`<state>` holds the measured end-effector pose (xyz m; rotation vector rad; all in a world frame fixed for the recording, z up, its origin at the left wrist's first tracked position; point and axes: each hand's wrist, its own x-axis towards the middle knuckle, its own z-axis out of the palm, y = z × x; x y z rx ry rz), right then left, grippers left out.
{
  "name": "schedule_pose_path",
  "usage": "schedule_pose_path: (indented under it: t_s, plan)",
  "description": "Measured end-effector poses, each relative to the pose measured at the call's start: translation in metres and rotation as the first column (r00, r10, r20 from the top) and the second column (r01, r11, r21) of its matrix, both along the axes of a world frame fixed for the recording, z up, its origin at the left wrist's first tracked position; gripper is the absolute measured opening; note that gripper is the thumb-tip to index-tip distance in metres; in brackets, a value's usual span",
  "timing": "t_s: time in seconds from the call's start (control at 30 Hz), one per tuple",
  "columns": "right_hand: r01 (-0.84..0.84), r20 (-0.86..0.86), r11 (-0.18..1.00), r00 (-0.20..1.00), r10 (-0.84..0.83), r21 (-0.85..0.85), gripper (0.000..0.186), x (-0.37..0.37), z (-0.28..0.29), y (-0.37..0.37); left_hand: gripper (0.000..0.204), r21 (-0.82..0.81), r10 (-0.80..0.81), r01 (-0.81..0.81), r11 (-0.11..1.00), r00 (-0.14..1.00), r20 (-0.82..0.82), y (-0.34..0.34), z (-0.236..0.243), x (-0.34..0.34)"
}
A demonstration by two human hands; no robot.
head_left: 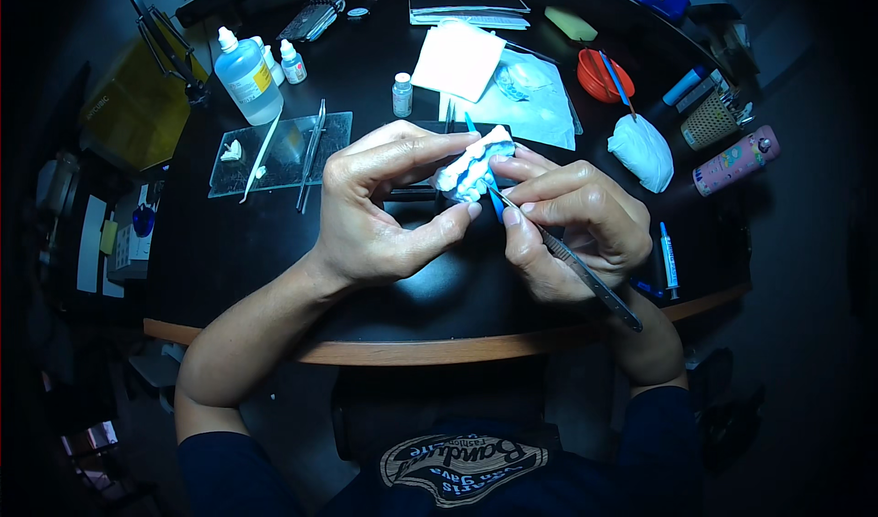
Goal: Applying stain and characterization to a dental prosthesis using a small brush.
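Head view: left hand (pixel 375 208) pinches a white, bumpy, plaster-like dental cast (pixel 472 171), just left of the right hand (pixel 578 227), which pinches a slim silver metal tool (pixel 590 276), tip at the cast. Work looks under way; amount done or left, can't tell.

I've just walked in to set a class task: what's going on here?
A person's left hand holds a white toothed model over a black desk. The right hand holds a tweezer-like metal tool, its tip close to the model. A clear slab lies to the left, on the desk.
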<state>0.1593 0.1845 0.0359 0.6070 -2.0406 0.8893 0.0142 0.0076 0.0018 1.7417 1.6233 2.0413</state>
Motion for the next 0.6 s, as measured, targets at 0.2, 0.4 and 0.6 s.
schedule_pose_path:
  t_s: [0.2,0.4,0.6]
  plan:
    - [0.023,-0.078,0.998,0.997,-0.027,-0.052,0.009,-0.0060,-0.0053,0.0020,0.050,-0.010,0.001,-0.001,1.000,1.000,0.023,0.0012,0.0000,0.0024]
    - [-0.015,-0.004,1.000,1.000,0.014,-0.014,0.013,-0.0002,0.0007,0.0013,0.050,-0.018,0.002,-0.002,1.000,1.000,-0.009,-0.0012,0.0006,0.0000]
    - [-0.013,-0.001,1.000,1.000,0.013,0.011,0.013,0.0014,0.0018,0.0022,0.049,-0.019,-0.009,0.010,1.000,1.000,0.021,-0.0001,-0.0001,0.0012]
